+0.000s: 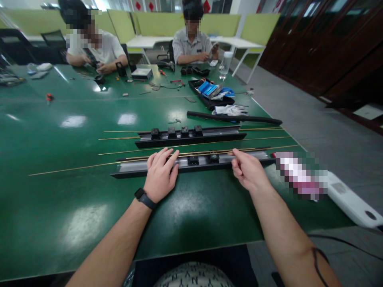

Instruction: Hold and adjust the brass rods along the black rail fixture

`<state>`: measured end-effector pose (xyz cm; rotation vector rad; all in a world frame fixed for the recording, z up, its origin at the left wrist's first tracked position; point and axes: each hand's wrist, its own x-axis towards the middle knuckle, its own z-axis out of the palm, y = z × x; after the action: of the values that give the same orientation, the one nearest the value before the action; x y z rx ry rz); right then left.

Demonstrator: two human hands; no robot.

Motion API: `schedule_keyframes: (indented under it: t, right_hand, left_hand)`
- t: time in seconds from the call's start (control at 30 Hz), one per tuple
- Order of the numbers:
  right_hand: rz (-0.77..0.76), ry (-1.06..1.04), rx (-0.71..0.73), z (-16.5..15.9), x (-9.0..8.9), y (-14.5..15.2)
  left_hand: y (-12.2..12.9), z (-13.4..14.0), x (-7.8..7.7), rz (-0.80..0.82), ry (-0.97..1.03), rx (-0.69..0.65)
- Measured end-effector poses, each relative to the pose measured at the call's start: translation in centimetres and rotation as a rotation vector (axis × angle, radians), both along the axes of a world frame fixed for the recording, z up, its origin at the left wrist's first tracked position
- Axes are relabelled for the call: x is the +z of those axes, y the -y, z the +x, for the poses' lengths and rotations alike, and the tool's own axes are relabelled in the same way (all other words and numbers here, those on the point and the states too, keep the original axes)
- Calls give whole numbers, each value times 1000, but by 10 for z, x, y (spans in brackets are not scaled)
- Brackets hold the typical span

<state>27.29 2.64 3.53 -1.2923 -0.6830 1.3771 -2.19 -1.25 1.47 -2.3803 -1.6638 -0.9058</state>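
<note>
A black channel rail (134, 170) with a pale inner strip lies across the green table in front of me. Thin brass rods (197, 153) run along its far edge and stick out past its ends. Two small black blocks (194, 159) sit inside the rail between my hands. My left hand (161, 175) rests over the rail's left part, fingers spread, fingertips touching the rods. At the right part, my right hand (247, 171) has its fingers curled and pinches the rods between thumb and index finger. Exactly how many rods it grips is hidden.
Behind lies a second black rail (191, 139) holding several blocks, with loose brass rods around it. Farther back are a black strip (233, 117), gloves (230, 110) and a black tray (209, 104). A white device (350, 197) stands right. Two people sit across the table.
</note>
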Motion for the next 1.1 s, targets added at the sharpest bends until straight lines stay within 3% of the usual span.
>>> schedule_keyframes:
  t: [0.13, 0.37, 0.57, 0.8, 0.97, 1.1]
  right_hand:
    - [21, -7, -86, 2, 0, -1]
    - [3, -5, 33, -4, 1, 2]
    - [22, -6, -96, 1, 0, 0]
    - [10, -4, 16, -1, 0, 1]
    - [14, -3, -81, 1, 0, -1]
    - [26, -6, -45, 0, -1, 0]
  left_hand:
    - [0, 0, 0, -1, -2, 0]
    - [0, 1, 1, 6, -4, 2]
    - [0, 1, 1, 6, -18, 0]
    - [0, 1, 0, 9, -7, 5]
    - [0, 1, 0, 4, 1, -1]
    - [0, 1, 0, 7, -1, 2]
